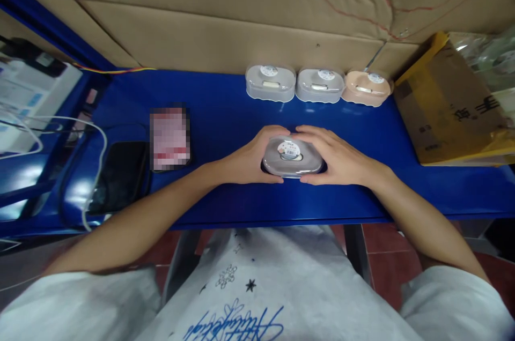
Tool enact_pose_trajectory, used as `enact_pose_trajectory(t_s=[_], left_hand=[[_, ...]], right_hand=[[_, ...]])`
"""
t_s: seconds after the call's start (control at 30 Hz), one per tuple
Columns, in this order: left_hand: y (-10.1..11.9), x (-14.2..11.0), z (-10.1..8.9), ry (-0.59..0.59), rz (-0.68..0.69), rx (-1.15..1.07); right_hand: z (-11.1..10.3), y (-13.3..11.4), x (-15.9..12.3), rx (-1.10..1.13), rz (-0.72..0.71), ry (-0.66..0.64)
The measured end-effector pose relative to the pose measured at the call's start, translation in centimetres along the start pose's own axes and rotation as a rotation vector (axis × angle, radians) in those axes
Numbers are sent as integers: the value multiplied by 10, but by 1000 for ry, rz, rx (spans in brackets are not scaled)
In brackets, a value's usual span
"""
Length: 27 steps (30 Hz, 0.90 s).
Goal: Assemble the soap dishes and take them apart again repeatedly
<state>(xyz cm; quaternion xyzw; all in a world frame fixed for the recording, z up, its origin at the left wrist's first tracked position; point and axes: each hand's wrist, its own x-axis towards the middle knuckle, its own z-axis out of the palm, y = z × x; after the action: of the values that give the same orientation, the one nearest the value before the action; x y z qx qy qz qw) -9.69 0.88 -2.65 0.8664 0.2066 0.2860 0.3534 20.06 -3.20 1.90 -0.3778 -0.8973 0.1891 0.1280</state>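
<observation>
Between my hands is a small grey oval plastic box [277, 163] with a clear lid, a round printed sticker on top and a pale piece under the lid. My left hand [255, 157] grips its left end, thumb along the near side and fingers round the far side. On the right end, my right hand [336, 156] holds it the same way. The underside is hidden, so I cannot tell whether it touches the blue table [225, 116].
Along the back stand a grey box [269, 91], another grey box [319, 94] and a peach box [366, 95]. An open cardboard carton [454, 110] with plastic packs is at right. A phone with a blurred screen [169, 140], a dark phone [118, 176] and cables [105, 142] lie left.
</observation>
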Motion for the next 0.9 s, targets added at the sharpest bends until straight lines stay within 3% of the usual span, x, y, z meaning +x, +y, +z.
enact_pose_trajectory(t_s=[0.2,0.4,0.53,0.63,0.77,0.9], left_hand=[[-2,0,5,-2,-52,26],[-6,3,7,4,-56,-71],[-5,7,7,-34,-59,-124],[-3,8,5,-44,-99,-121],[1,8,0,-70,-134,-81],[9,7,-4,-152,-124,25]], right_hand=[[6,2,1,-15,11,36],[-2,2,3,24,-20,118],[-13,4,3,84,-35,124],[-32,8,-5,174,-11,185],[-56,31,-17,132,124,358],[-42,67,-14,-83,142,360]])
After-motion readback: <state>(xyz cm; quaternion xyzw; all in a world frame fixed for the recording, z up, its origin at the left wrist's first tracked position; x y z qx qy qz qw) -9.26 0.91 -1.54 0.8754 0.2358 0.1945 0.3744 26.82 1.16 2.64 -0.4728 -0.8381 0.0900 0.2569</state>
